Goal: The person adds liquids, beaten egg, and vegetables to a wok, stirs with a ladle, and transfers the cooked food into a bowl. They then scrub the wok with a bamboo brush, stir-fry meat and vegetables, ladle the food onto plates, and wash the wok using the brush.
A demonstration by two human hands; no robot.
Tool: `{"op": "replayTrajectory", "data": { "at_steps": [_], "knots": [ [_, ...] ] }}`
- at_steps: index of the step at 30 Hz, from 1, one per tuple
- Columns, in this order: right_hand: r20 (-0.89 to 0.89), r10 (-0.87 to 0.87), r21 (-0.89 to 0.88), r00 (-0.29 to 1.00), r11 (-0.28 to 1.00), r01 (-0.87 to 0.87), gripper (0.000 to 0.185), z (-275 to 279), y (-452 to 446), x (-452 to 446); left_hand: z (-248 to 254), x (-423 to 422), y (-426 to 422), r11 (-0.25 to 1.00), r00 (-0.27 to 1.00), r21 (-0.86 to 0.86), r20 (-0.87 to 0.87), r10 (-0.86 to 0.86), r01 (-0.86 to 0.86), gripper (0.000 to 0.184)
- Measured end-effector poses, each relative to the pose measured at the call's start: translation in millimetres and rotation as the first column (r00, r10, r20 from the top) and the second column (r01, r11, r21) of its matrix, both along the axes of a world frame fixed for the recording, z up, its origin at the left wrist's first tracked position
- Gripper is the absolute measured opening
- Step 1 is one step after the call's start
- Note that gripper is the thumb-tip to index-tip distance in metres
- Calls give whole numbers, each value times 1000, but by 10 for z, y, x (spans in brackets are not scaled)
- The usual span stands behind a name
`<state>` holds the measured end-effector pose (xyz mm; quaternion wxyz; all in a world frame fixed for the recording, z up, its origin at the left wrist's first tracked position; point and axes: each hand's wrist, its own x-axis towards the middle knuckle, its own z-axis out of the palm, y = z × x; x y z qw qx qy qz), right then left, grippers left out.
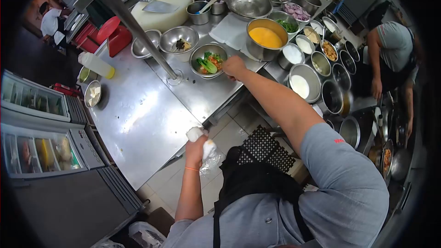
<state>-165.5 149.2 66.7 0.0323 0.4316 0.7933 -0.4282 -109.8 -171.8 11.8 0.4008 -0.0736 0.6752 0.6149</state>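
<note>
Left hand (196, 150) grips a crumpled white cloth (195, 133) beside the steel counter (138, 110); right hand (234, 67), fingers curled, is at the vegetable bowl's (206, 49) rim; whether gripping, cannot tell.

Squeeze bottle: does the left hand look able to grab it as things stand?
Probably not: bare tabletop leaves the way to the bottle free, but the left hand is holding a white cloth.
</note>
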Motion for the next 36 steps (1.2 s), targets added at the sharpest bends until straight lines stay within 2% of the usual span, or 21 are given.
{"op": "replayTrajectory", "data": {
  "at_steps": [4,5,6,7,8,9,10,11,12,15,17,20,22,24,26,28,29,31,34,35,36],
  "knots": [
    [-1,-53,-69,999,996,53,23,-318,99,-51,98,68,34,1000,999,9,41,-25,24,34],
    [170,493,228,853,822,-521,17,-358,162,7,77,76,35,1000,1000,-23,19,-9,10,34],
    [94,327,427,940,840,-335,15,-752,158,-145,23,49,79,999,1000,-39,-1,-27,27,34],
    [-236,-304,-190,923,946,263,46,-1127,125,-416,25,37,119,998,998,38,36,-59,58,33],
    [-154,-162,-44,975,987,157,22,-502,37,-95,70,78,200,996,996,10,16,-83,83,33],
    [306,-315,365,899,910,195,53,-940,-46,-842,316,149,321,992,992,18,21,-128,128,34],
    [-180,67,247,981,969,-21,27,-672,112,-144,372,170,433,986,986,22,-6,-165,165,35],
    [-198,-80,-85,977,994,64,30,-54,-36,157,386,165,473,986,985,14,-40,-167,168,36],
    [-230,-161,-145,960,981,130,32,210,-140,286,331,149,502,975,974,22,-56,-218,220,36],
    [-55,-88,-124,995,989,81,29,-115,-140,-20,228,68,468,982,981,42,-77,-179,182,35],
    [-179,-353,-306,918,907,289,25,-62,-227,-1,226,46,470,978,977,17,-62,-205,207,31],
    [-200,-194,-119,960,978,172,23,-99,-163,-49,325,51,514,976,976,33,-46,-213,214,27],
    [-298,-262,-174,918,960,218,24,-53,-127,77,375,63,539,974,974,55,-63,-216,220,26],
    [-390,-340,-232,856,936,266,25,186,-200,472,339,9,504,967,938,46,-256,-232,252,33],
    [-641,-199,82,741,943,324,28,426,-346,1205,172,-73,536,953,899,60,-354,-257,296,37],
    [-585,-243,-54,773,964,262,31,85,-309,1830,-103,-186,636,934,829,-8,-456,-322,358,39],
    [-540,-265,-14,799,952,306,32,394,-467,2380,28,-48,789,922,815,-4,-467,-344,387,39],
    [-538,-298,53,788,922,384,32,420,-691,3268,396,559,1139,781,838,311,-125,-531,542,38],
    [-484,-548,65,683,756,652,32,542,-1078,4530,689,1756,1925,501,597,388,-179,-782,774,39],
    [-449,-680,8,579,646,764,32,757,-1239,5000,817,2232,2216,430,478,242,-199,-855,870,42],
    [-487,-680,172,547,540,824,32,883,-1442,5481,963,2815,2413,265,384,369,-303,-872,891,42]
  ]
}}
